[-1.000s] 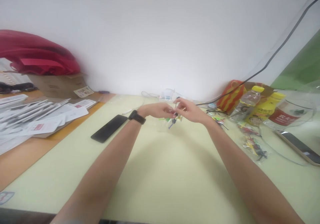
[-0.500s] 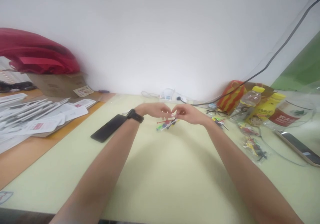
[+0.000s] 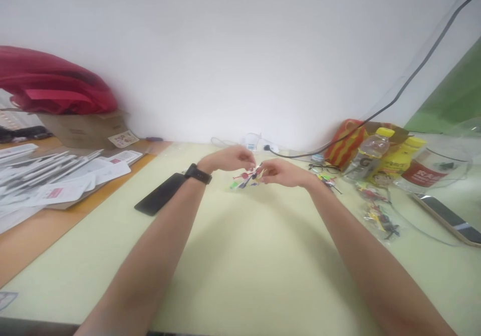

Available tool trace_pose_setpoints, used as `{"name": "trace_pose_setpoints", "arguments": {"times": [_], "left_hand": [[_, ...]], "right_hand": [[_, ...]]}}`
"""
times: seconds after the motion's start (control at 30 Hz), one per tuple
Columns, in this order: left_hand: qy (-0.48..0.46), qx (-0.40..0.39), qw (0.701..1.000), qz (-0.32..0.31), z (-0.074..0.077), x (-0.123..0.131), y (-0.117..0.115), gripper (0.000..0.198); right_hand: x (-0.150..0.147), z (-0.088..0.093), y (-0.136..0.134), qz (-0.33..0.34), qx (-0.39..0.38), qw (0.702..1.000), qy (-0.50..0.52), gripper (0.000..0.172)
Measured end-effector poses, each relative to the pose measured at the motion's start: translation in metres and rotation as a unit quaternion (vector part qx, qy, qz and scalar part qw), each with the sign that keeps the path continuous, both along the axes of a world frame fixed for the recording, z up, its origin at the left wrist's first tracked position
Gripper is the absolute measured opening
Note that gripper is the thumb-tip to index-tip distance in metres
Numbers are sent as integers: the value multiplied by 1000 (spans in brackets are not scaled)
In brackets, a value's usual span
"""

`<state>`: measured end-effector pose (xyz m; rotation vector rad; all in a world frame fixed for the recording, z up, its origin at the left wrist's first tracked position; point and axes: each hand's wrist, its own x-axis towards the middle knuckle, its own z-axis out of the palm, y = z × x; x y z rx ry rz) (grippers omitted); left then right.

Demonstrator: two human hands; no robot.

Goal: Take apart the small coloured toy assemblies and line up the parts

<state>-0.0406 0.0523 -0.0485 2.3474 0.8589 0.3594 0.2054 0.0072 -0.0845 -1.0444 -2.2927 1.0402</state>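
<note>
Both bare arms reach forward over the pale yellow-green tabletop (image 3: 244, 266), and the hands meet near the centre of the view. The left hand (image 3: 227, 158), with a black watch (image 3: 198, 174) on its wrist, and the right hand (image 3: 282, 172) pinch together on a small clear plastic packet of coloured bits (image 3: 246, 179), red, green and blue, which hangs between the fingertips just above the table. Both grips are closed on the packet; the picture is too blurred to tell the exact finger placement.

At 9 o'clock from the hands, a flat black phone (image 3: 160, 193) lies on the table, near the left wrist. Further out at 9 o'clock, a spread of white paper sachets with red labels (image 3: 56, 181) covers an orange-brown surface, and behind it a brown cardboard box (image 3: 84, 128) carries a crumpled red bag (image 3: 52, 83).

At 3 o'clock from the hands, more clear packets of coloured bits (image 3: 378, 211) lie on the table, well apart from the held one. Behind them, at about 2 o'clock, stand a clear bottle with a yellow cap (image 3: 370, 153) and a yellow bottle (image 3: 398, 163), just beside a red-and-orange striped bag (image 3: 345, 138). A second phone with a pale edge (image 3: 449, 218) lies at the far right. A black cable (image 3: 413, 75) runs up the white wall from 12 o'clock.
</note>
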Motion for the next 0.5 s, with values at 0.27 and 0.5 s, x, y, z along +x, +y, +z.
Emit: {"name": "trace_pose_setpoints", "arguments": {"times": [0.27, 0.5], "left_hand": [[11, -1, 1000, -23, 7, 3, -8, 37], [-44, -2, 998, 42, 10, 0, -8, 34]], "right_hand": [[-8, 12, -4, -46, 51, 995, 70, 32], [-8, 8, -5, -47, 58, 994, 86, 39]]}}
